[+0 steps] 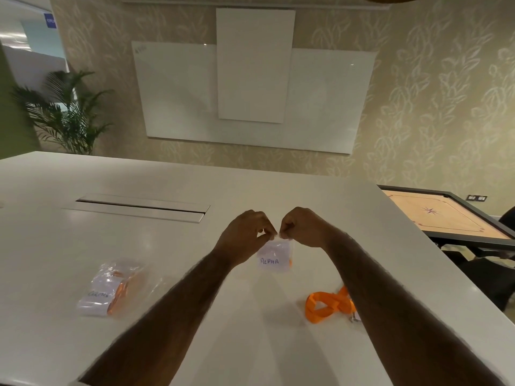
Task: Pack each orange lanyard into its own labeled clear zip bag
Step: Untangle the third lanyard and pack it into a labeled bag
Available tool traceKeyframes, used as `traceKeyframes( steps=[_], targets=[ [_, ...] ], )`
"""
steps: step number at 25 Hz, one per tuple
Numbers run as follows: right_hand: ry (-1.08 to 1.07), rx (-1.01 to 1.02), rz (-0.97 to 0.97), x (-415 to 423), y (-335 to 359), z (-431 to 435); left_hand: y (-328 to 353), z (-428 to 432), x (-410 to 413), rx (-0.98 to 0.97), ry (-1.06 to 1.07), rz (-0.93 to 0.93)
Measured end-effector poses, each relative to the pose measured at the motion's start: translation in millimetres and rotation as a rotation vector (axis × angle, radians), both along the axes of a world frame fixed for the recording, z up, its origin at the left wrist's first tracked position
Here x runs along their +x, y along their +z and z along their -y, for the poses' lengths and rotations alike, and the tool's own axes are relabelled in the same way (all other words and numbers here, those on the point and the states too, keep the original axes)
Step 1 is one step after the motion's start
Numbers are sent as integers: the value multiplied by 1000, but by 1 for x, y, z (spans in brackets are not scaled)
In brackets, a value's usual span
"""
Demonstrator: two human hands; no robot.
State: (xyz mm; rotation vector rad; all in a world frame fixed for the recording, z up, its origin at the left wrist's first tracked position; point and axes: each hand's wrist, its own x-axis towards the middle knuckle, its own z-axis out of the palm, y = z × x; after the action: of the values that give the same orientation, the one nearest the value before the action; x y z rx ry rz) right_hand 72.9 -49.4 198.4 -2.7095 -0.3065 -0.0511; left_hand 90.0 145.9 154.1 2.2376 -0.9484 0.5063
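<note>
Above a white tabletop (139,246), the left hand (245,232) and right hand (303,227) each pinch the top seam of the clear zip bag (274,256) marked ALPHA (orange shows inside), likely sealing it. Next comes the loose orange lanyard (324,305) beside the right forearm; filled bags (108,288) lie far left.

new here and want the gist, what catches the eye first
The left hand and right hand pinch the top of a small clear bag marked ALPHA over the white table. A loose orange lanyard lies near the right forearm, and packed bags lie to the left.
</note>
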Motion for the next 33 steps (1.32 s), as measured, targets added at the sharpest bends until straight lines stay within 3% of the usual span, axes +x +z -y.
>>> traceKeyframes(
  steps=[7,13,19,23,28,33],
  targets=[
    [18,-8,15,-3,-7,7,11,-1,10,271,-98,-344],
    [75,41,-16,-6,-10,5,10,-8,8,111,-234,-693],
    [-40,503,-143,-13,-9,12,11,-11,9,27,-225,-762],
    [-63,677,-248,-16,-7,20,13,-17,9,-65,-245,-715],
    [-73,676,-210,-18,-10,22,15,-22,11,52,-180,-666],
    [-86,701,-218,-17,-9,26,16,-23,8,-15,-138,-592]
  ],
)
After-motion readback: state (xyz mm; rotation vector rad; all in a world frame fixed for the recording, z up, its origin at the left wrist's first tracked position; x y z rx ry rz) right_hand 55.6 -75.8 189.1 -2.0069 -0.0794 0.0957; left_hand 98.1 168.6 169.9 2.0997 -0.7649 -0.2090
